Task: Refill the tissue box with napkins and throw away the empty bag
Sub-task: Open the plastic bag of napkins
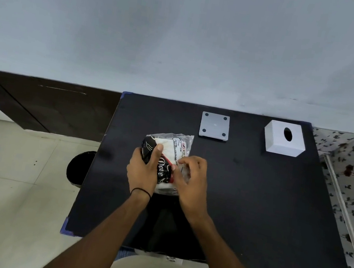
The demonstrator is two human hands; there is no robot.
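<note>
A clear plastic napkin bag (pixel 172 147) with black and red print and white napkins inside lies on the black table (pixel 241 202), left of centre. My left hand (pixel 143 170) grips the bag's left side, thumb on top. My right hand (pixel 192 180) pinches the plastic on its right side. A white tissue box (pixel 284 139) with a dark oval slot stands at the far right of the table. Its grey square base plate (pixel 214 126), with dark pads at its corners, lies apart to the box's left.
A black bin (pixel 79 167) stands on the tiled floor by the table's left edge. A dark wooden panel (pixel 44 103) runs along the wall on the left. A floral-patterned surface (pixel 353 185) borders the table on the right. The grey wall is right behind the table.
</note>
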